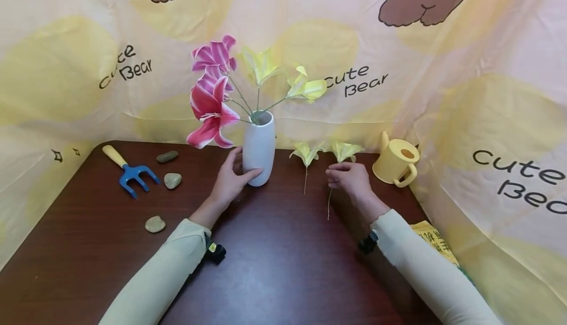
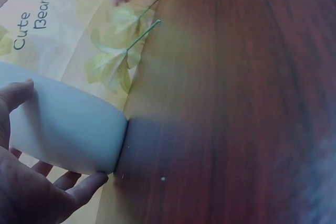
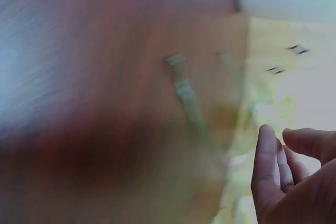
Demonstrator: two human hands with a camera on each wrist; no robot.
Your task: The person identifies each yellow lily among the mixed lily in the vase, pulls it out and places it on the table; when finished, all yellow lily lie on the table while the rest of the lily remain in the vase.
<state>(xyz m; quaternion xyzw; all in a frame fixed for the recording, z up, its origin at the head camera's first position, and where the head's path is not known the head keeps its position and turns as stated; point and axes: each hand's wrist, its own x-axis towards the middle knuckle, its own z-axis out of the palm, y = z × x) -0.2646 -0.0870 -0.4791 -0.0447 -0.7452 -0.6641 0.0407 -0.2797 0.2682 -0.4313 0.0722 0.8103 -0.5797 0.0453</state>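
My left hand (image 1: pixel 230 179) grips the lower part of a white vase (image 1: pixel 259 152), thumb across its front and fingers behind it. The vase stands upright and holds pink lilies (image 1: pixel 211 113) leaning left and yellow lilies (image 1: pixel 305 86) on the right. My right hand (image 1: pixel 352 182) hovers over the stem of a yellow lily (image 1: pixel 343 150) lying at the table's back. In the right wrist view a small gap shows between thumb and index fingertips (image 3: pixel 266 132), with no stem visible between them. Another loose yellow lily (image 1: pixel 305 153) lies between vase and right hand.
A yellow watering can (image 1: pixel 394 162) stands at the back right. On the left lie a blue hand fork (image 1: pixel 133 171) with a yellow handle and stones (image 1: pixel 173 180). A yellow packet (image 1: pixel 431 239) is partly hidden behind my right forearm. Patterned cloth surrounds the table.
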